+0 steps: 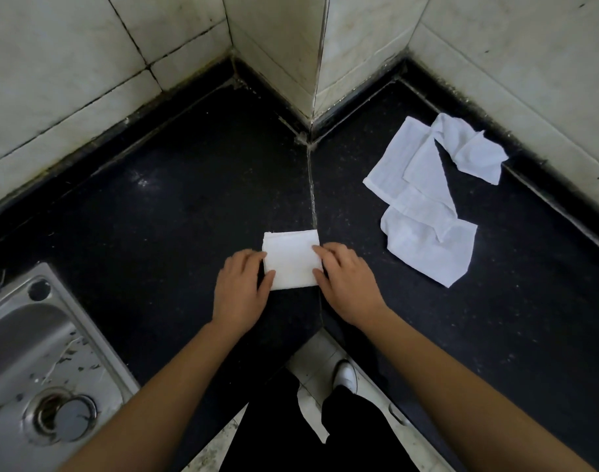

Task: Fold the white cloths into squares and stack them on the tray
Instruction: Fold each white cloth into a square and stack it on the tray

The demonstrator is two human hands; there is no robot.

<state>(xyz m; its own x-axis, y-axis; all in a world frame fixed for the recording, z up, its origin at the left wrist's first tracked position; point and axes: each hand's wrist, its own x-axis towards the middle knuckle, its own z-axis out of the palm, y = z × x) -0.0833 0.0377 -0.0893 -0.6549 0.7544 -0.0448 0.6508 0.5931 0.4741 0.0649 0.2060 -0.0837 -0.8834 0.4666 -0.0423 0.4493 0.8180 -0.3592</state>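
Observation:
A white cloth folded into a small square (291,258) lies on the black corner countertop (175,199), just in front of me. My left hand (241,287) rests on its left edge, fingertips on the cloth. My right hand (345,284) presses its right edge with flat fingers. Neither hand lifts the cloth; both lie on it with fingers together. A loose heap of unfolded white cloths (427,199) is spread out on the counter to the right, near the wall. No tray is in view.
A stainless steel sink (35,362) with a drain plug (71,419) is set into the counter at lower left. Tiled walls (318,46) close the back of the corner counter. Below, my dark trousers and a white shoe (345,374) stand on a tiled floor.

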